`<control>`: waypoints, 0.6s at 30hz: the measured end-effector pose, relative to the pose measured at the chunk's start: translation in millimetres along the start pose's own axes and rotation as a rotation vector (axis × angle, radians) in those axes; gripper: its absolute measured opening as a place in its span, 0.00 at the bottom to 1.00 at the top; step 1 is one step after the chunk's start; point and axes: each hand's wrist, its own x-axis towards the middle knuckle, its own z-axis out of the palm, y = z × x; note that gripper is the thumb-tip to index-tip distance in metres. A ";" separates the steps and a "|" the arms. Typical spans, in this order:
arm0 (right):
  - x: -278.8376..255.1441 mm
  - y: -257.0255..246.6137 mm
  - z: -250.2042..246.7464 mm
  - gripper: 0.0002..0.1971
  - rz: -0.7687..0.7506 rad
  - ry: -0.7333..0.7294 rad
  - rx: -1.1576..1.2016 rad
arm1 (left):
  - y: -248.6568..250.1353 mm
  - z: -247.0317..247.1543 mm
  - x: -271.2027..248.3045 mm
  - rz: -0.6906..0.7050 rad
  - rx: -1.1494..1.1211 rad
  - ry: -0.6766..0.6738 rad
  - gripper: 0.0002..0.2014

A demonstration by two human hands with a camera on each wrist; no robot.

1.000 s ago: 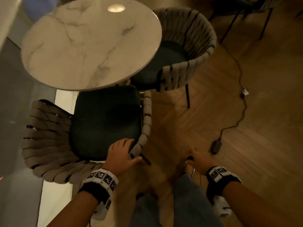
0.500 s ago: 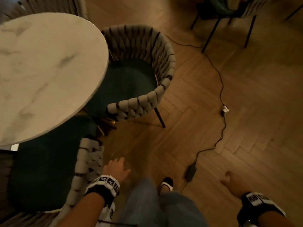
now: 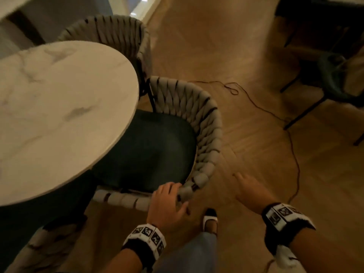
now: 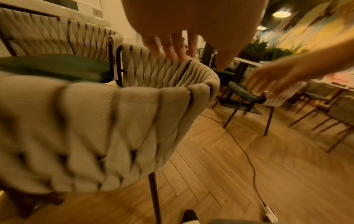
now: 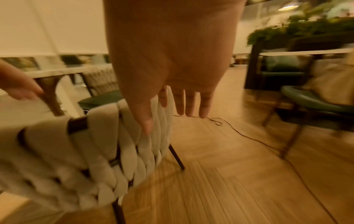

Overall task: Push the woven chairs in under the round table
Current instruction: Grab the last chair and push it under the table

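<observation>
**On to the second chair**

The left hand [image 3: 167, 203] has left the first chair and now curls over the rim of the grey woven chair with the dark green seat [image 3: 204, 123], half tucked under the round white marble table [image 3: 59, 115]. The right hand [image 3: 250, 188] reaches in, fingers straight, holding nothing. The padded weave looks soft over a stiff metal frame, so grip the top rim. It should slide on the herringbone wood floor [image 3: 256, 154]; a black cable [image 3: 291, 138] trails nearby.
</observation>
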 end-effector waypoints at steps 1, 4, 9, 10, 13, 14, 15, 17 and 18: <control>22.0 4.4 -17.2 0.34 -0.068 0.022 -0.029 | 13.7 3.0 16.6 -0.042 0.017 -0.044 0.30; 74.6 0.5 -65.1 0.30 -0.287 0.076 -0.093 | 45.4 8.6 55.3 -0.146 0.056 -0.121 0.35; 154.8 -5.7 -118.8 0.35 -0.671 -0.007 -0.421 | 78.5 11.6 110.4 -0.387 0.041 -0.201 0.44; 170.7 -6.5 -126.2 0.35 -0.718 -0.025 -0.480 | 82.9 12.7 119.7 -0.445 0.011 -0.197 0.44; 214.8 -11.0 -142.8 0.38 -0.831 -0.081 -0.616 | 98.3 17.9 151.7 -0.632 -0.077 -0.133 0.43; 227.1 -11.7 -145.7 0.40 -0.867 -0.110 -0.665 | 103.8 21.4 162.5 -0.691 -0.097 -0.114 0.42; 237.8 -10.8 -147.6 0.43 -0.903 -0.133 -0.713 | 110.2 26.6 173.0 -0.747 -0.108 -0.102 0.42; 252.7 -5.8 -151.7 0.47 -0.976 -0.143 -0.788 | 124.4 34.6 192.6 -0.858 -0.130 -0.098 0.40; 258.9 -1.1 -153.3 0.46 -1.010 -0.147 -0.801 | 132.3 39.8 202.0 -0.917 -0.154 -0.092 0.40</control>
